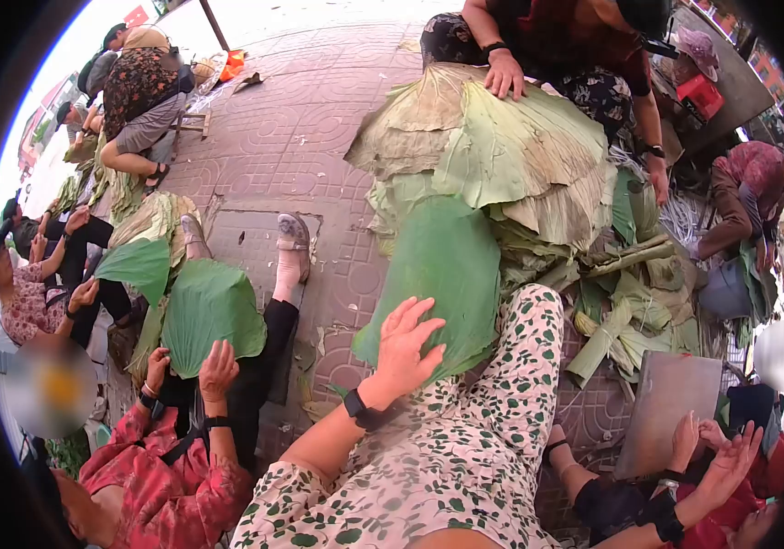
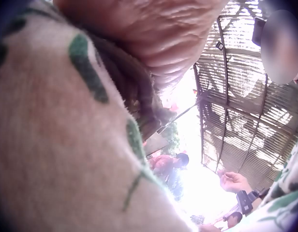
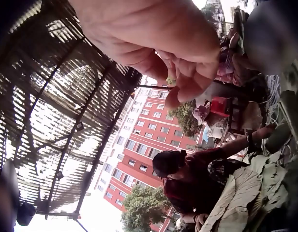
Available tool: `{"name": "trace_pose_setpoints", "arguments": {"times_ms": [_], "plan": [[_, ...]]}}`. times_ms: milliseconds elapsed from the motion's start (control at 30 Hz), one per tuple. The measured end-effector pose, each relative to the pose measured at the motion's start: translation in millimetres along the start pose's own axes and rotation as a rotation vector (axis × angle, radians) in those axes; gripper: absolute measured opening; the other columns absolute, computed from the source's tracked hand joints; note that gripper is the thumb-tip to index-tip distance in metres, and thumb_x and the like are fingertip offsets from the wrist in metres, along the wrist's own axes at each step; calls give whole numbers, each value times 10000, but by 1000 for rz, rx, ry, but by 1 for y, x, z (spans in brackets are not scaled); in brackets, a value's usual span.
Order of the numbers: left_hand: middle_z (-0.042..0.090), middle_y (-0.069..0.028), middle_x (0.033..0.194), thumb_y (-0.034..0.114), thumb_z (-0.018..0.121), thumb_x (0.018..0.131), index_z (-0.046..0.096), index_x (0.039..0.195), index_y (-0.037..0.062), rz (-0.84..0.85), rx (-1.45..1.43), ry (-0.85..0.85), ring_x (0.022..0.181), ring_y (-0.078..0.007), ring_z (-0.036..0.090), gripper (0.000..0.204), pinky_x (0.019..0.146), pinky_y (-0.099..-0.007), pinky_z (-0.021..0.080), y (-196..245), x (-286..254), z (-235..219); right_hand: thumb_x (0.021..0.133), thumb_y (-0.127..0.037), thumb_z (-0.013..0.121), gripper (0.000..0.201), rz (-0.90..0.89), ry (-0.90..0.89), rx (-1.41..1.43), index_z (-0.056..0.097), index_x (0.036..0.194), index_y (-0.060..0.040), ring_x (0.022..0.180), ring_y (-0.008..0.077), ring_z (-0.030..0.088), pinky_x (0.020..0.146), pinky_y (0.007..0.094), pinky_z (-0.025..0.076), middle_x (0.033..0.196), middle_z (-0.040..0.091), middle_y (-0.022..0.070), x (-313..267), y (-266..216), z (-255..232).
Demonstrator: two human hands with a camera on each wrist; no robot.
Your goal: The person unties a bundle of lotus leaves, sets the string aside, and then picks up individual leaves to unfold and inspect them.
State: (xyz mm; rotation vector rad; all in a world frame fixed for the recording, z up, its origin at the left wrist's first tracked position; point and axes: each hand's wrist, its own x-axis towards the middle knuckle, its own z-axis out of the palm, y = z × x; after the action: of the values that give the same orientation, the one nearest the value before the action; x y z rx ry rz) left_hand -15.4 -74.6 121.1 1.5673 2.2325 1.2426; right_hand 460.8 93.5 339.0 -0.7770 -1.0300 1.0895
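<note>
A broad green leaf [image 1: 442, 274] lies across the wearer's lap, over the trousers with a green leaf print. My left hand [image 1: 406, 348] rests on the leaf's near part, back upward and fingers spread. In the left wrist view its palm [image 2: 158, 34] fills the top, close to the printed cloth [image 2: 57, 130]. Out to the right, my right hand [image 1: 730, 465] is raised away from the leaf. The right wrist view shows its palm [image 3: 149, 34] with loosely bent fingers and nothing held in them.
Ahead, a seated person rests a hand on a large pile of drying leaves [image 1: 520, 156]. At the left, a person in red holds another green leaf [image 1: 214, 311]. Stalks and folded leaves [image 1: 630, 320] lie to the right, near a grey board [image 1: 671, 403] and another person's hands [image 1: 685, 444].
</note>
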Motion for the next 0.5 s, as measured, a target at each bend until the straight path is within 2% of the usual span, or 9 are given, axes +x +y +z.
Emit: {"name": "trace_pose_setpoints", "arguments": {"times_ms": [33, 67, 100, 167, 300, 367, 433, 500], "plan": [[490, -99, 1267, 128, 675, 674, 617, 1024, 99, 7, -19, -26, 1223, -335, 390, 355, 985, -442, 304, -1, 1, -1, 864, -51, 475, 413, -24, 15, 66, 402, 1268, 2, 813, 279, 565, 688, 366, 495, 1072, 540, 255, -8, -14, -5], [488, -102, 1269, 123, 677, 673, 619, 1021, 99, 2, -2, -8, 1223, -335, 390, 354, 986, -442, 303, -2, 1, -2, 857, -55, 490, 448, -47, -117, 64, 380, 1289, -7, 850, 288, 572, 754, 401, 495, 1090, 521, 290, -12, -25, -12], [485, -104, 1271, 117, 679, 671, 621, 1019, 100, 4, 10, 2, 1222, -336, 391, 353, 987, -441, 303, -2, 1, -2, 830, -119, 556, 535, -52, -40, -90, 352, 1313, -16, 875, 299, 577, 802, 410, 499, 1165, 481, 294, -11, -36, -34], [486, -105, 1269, 105, 681, 668, 621, 1015, 93, 33, -21, -51, 1224, -335, 389, 353, 991, -438, 299, -3, 0, -2, 901, -84, 496, 516, -18, -133, -246, 284, 1368, -28, 952, 146, 578, 820, 256, 488, 1268, 481, 140, -15, -42, -77], [469, -106, 1291, 70, 674, 670, 608, 1034, 70, 30, 16, -25, 1245, -333, 360, 370, 1031, -427, 269, -7, -3, -3, 908, -66, 483, 511, 82, -73, -263, 275, 1373, -13, 948, 129, 581, 834, 264, 486, 1264, 488, 144, -8, -61, -80], [463, -98, 1302, 73, 666, 681, 603, 1045, 71, 47, 30, -26, 1250, -328, 354, 369, 1037, -424, 261, -12, -5, -3, 900, -71, 497, 506, 42, -83, -244, 301, 1364, -23, 970, 138, 566, 818, 260, 486, 1258, 483, 146, 6, -85, -64], [461, -96, 1307, 79, 663, 686, 602, 1046, 70, 54, 12, -10, 1248, -326, 357, 366, 1039, -424, 259, -16, -7, -4, 900, -72, 499, 480, -56, -97, -353, 335, 1349, -22, 1011, 134, 542, 813, 253, 483, 1270, 471, 145, 22, -107, -23], [460, -96, 1308, 83, 663, 688, 602, 1047, 70, 59, 3, -12, 1248, -325, 356, 365, 1040, -423, 257, -18, -8, -5, 900, -69, 499, 460, -25, -195, -338, 355, 1333, -9, 1033, 133, 529, 844, 257, 471, 1275, 464, 141, 53, -136, -11]]}}
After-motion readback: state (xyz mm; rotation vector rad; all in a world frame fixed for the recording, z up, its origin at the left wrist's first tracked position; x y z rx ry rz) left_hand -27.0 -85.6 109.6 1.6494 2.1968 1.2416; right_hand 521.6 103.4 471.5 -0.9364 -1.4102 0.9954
